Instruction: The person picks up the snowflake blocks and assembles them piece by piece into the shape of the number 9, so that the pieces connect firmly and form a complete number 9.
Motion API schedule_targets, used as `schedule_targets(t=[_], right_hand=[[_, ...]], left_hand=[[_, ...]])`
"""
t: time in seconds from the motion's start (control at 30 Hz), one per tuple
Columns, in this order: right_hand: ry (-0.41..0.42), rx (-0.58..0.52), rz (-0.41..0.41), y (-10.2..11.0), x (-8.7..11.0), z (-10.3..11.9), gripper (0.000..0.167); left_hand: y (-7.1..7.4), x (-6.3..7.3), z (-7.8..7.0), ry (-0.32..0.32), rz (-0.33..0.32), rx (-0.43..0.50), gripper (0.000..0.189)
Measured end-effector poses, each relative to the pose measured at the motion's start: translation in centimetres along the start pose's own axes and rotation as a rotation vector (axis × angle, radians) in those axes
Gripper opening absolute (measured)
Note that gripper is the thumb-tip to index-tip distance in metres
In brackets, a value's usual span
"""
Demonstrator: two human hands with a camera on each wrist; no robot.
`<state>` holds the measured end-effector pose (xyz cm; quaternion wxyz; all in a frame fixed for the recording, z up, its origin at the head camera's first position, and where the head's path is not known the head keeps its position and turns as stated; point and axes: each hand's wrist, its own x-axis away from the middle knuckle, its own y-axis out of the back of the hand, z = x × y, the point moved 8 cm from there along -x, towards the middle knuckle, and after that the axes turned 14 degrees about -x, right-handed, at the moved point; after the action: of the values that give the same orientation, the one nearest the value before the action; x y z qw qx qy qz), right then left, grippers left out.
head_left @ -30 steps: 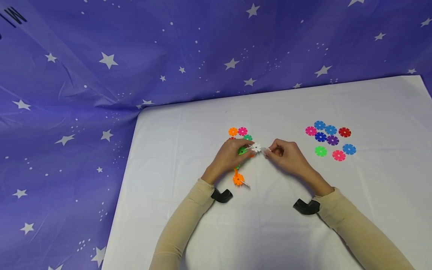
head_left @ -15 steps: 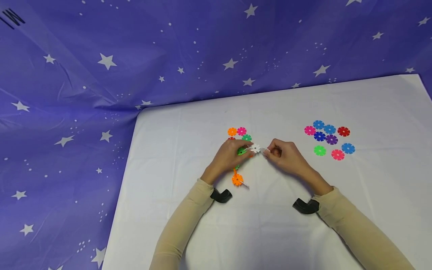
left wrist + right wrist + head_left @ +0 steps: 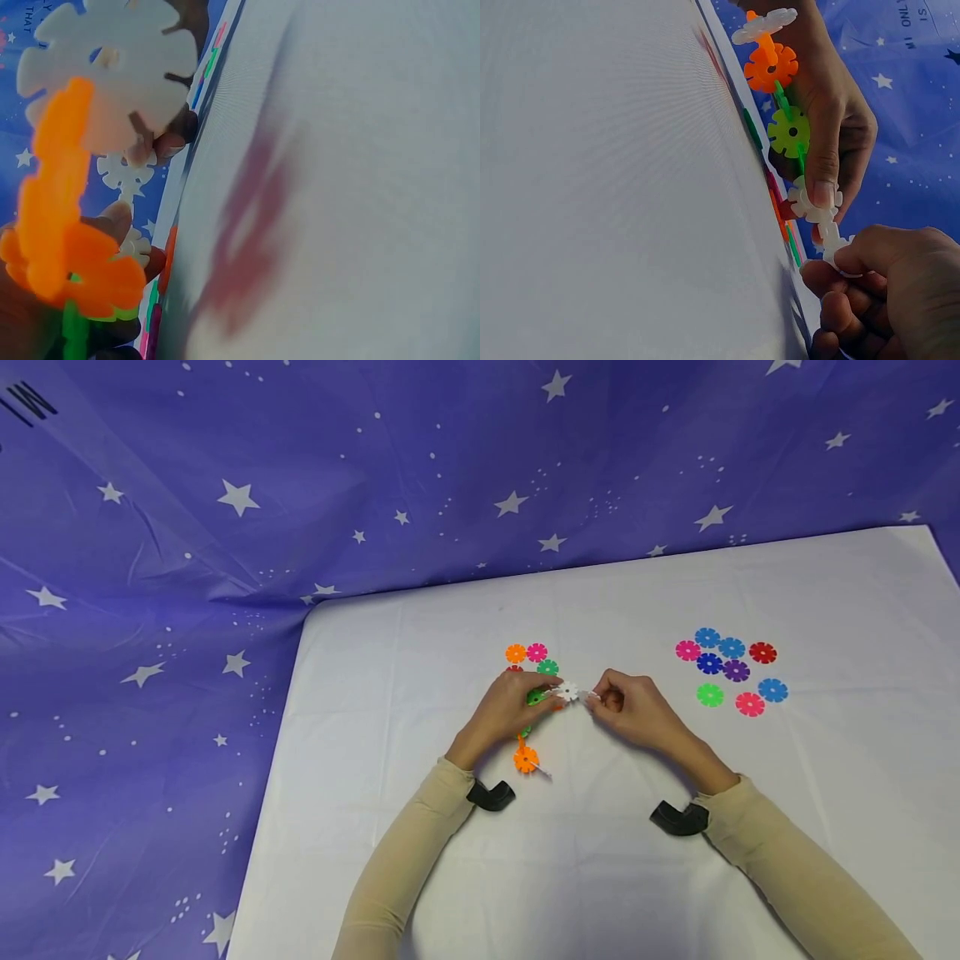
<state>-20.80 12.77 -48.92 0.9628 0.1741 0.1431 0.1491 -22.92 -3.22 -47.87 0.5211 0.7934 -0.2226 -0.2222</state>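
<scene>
A chain of notched plastic snowflake discs, slotted together, hangs between the hands. In the head view my left hand [image 3: 506, 710] pinches it at a white disc [image 3: 568, 692]. My right hand [image 3: 637, 708] pinches a white disc at the chain's right end, mostly covered by the fingers; the right wrist view shows this end disc [image 3: 832, 251] meeting another white piece. Beyond my left hand run a green disc [image 3: 784, 139], an orange disc [image 3: 759, 73] and a last white disc [image 3: 784, 18]. In the left wrist view that white disc [image 3: 150, 75] looms close, joined to an orange one [image 3: 56, 150].
Loose discs lie flat on the white-covered table [image 3: 420, 660]: several at right, such as a purple disc [image 3: 737, 671] and a red disc [image 3: 763, 652], and others behind my left hand, including a pink disc [image 3: 537, 652]. A purple starry cloth [image 3: 420, 468] hangs behind.
Both hands keep their pinch and nearly the same place. The view has shifted very slightly; no other change shows.
</scene>
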Motion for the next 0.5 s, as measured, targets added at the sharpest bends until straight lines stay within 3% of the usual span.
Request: schedule_targets(t=[0.5], right_hand=[[-0.022,-0.022,0.025,-0.13,-0.05,-0.09,0.015]], left_hand=[[0.03,-0.03,-0.37,-0.004,0.004,0.007,0.033]])
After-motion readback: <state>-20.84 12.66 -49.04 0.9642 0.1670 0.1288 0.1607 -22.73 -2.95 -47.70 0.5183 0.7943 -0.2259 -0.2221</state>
